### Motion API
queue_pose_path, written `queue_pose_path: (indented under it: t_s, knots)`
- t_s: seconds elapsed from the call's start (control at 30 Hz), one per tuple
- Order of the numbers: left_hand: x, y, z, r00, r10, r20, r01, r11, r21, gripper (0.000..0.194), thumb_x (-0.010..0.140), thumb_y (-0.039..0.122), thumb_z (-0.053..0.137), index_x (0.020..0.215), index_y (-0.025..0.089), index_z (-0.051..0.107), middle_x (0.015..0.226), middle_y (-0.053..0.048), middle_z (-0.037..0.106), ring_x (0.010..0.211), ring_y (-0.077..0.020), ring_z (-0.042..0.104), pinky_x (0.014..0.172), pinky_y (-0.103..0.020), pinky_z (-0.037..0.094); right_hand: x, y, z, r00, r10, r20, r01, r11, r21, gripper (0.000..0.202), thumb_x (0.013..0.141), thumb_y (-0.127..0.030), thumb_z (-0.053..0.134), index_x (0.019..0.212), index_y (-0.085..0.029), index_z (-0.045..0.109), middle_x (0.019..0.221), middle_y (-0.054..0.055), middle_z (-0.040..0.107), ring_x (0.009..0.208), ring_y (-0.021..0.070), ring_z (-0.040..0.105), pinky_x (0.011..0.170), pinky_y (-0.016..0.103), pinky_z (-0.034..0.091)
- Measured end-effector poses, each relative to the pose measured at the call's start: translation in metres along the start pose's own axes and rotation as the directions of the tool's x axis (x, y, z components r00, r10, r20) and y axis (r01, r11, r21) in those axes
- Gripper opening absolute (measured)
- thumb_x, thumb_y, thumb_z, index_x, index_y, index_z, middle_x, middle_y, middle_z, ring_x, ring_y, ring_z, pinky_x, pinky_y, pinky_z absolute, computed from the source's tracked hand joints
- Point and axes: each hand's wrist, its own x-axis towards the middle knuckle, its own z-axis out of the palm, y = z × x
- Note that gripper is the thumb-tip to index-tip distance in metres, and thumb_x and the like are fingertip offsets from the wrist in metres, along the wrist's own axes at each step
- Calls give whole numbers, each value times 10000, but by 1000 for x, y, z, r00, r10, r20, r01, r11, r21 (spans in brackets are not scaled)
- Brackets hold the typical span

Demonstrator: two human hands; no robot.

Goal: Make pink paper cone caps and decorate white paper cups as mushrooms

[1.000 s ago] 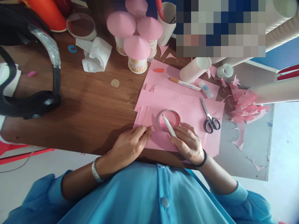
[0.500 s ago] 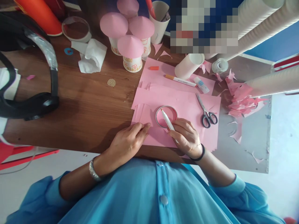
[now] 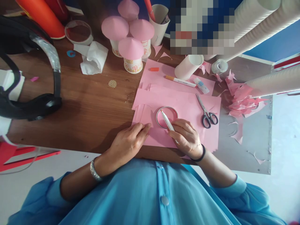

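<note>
A black headset (image 3: 35, 103) lies at the far left of the wooden table (image 3: 93, 103), with bare wood between it and the paper. Farther back sit a roll of clear tape (image 3: 78, 32), crumpled white tissue (image 3: 92, 57) and four paper cups capped with pink cones (image 3: 131, 47). The left hand (image 3: 127, 142) lies palm down, fingers together and stretched, their tips pressing the near left corner of the pink paper (image 3: 187, 104), close to the table's front edge; it holds nothing. The metal ring (image 3: 167, 117) lies flat on that paper, just beyond both hands. The right hand (image 3: 187, 139), knuckles up with a black band at the wrist, pinches a white pen (image 3: 167, 121) whose tip slants up-left and meets the paper inside the ring at its left side. To the right, scissors (image 3: 206, 112) rest closed on the same sheet, near the hand but not touching. Behind them lie an orange-capped marker (image 3: 180, 81), a glue stick (image 3: 201, 85) and a tipped white paper cup (image 3: 188, 66). Pink scraps (image 3: 241, 100) pile at the right, on a grey mat (image 3: 253, 147).
</note>
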Motion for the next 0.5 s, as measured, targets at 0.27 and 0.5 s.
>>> queue_pose_path:
  t_s: [0.27, 0.5]
  knots:
    - [0, -1, -2, 1000, -3, 27, 3, 1000, 0, 322, 1005, 149, 577, 1325, 117, 578, 941, -54, 693, 776, -161, 695, 648, -292, 560, 0, -1, -1, 999, -22, -43, 21, 999, -29, 218, 938, -73, 631, 1073, -245, 630, 1042, 54, 762, 1128, 229, 684, 957, 463, 607]
    - [14, 8, -20, 993, 114, -25, -116, 991, -66, 371, 968, 43, 542, 1332, 103, 575, 1113, -98, 742, 984, -198, 735, 873, -338, 633, 9, -5, -38, 962, 0, -273, -26, 995, -92, 270, 864, -27, 683, 978, -259, 605, 965, 25, 812, 1023, 222, 743, 846, 422, 657]
